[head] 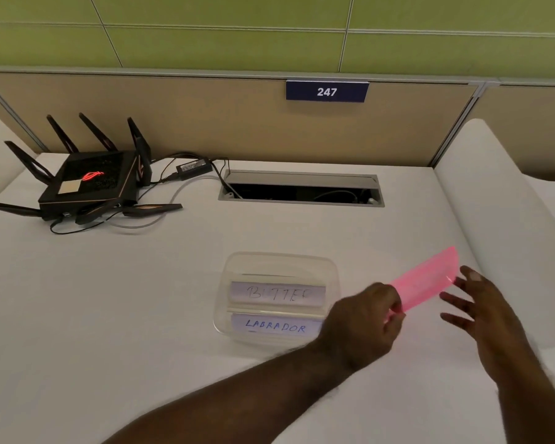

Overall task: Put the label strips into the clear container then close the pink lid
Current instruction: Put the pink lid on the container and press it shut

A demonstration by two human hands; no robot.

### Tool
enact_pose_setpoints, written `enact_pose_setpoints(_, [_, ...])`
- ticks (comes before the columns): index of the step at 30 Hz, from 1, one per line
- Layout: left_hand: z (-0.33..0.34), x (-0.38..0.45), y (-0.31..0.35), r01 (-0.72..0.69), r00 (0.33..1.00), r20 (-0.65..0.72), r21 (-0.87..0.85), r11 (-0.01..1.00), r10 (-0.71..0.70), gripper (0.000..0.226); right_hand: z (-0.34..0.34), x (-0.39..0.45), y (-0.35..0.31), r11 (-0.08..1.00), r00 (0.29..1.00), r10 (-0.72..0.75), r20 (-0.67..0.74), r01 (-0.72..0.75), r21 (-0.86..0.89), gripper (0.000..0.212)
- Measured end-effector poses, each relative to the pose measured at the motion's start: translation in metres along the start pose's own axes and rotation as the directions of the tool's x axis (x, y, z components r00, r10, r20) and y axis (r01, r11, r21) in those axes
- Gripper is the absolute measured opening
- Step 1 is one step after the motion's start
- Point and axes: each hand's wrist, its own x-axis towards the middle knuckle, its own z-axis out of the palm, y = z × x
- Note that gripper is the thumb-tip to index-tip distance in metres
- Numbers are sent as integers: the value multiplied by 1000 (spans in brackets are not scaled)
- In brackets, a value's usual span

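Beside container (277,298), left hand (366,318) pinches pink lid (425,280).

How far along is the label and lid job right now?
Done: two label strips, BUTTER and LABRADOR, lie inside the clear container. In hand: the left hand pinches the pink lid beside the container, with the right hand open next to it. Left: closing the lid.

The box (279,296) stands open on top, nothing above its rim, so the way in from 12 o'clock and 9 o'clock is free over bare desk (141,299). At 3 o'clock the left hand (366,318), the tilted lid (425,280) it pinches and the right hand (484,302) crowd the approach. The router (87,184) sits well apart at 10 o'clock, the cable slot (302,189) at 12.
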Motion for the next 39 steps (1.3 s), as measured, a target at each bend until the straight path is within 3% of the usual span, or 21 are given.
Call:
enact_pose_setpoints(3, [-37, -4, -8, 181, 981, -7, -313, 932, -193, 7, 17, 3, 0, 996, 997, -10, -76, 4, -85, 68])
enact_pose_setpoints(5, [-59, -12, -23, 328, 935, 74, -550, 768, -347, 7, 28, 6, 3, 993, 998, -12, -67, 4, -117, 78])
enact_pose_setpoints(7, [-80, -27, -41, 424, 877, 163, -706, 567, -453, 8, 40, 8, 5, 981, 999, -35, -28, 29, -192, 71])
enact_pose_setpoints(10, [-103, -55, -66, 479, 807, 161, -741, 470, -569, 12, 66, 4, 9, 970, 998, -67, 20, 70, -231, 52])
enact_pose_setpoints(12, [-112, -75, -83, 511, 742, 63, -698, 503, -667, 11, 87, 0, 14, 962, 996, -75, 58, 87, -257, 49])
enact_pose_setpoints(15, [-119, -98, -105, 602, 664, -166, -458, 654, -729, 10, 115, -4, 18, 925, 988, -96, 124, 134, -355, 54])
enact_pose_setpoints(22, [-121, -107, -131, 681, 642, -368, -132, 721, -673, 22, 158, 3, 15, 868, 971, -25, 238, 139, -476, 85])
enact_pose_setpoints(32, [-128, -95, -162, 706, 647, -346, -65, 706, -679, 23, 182, 5, 26, 755, 984, -89, 153, 167, -634, 81])
enact_pose_setpoints(39, [-126, -88, -174, 747, 637, -277, -10, 665, -720, 27, 186, 5, 33, 767, 977, -161, 139, 213, -605, 77])
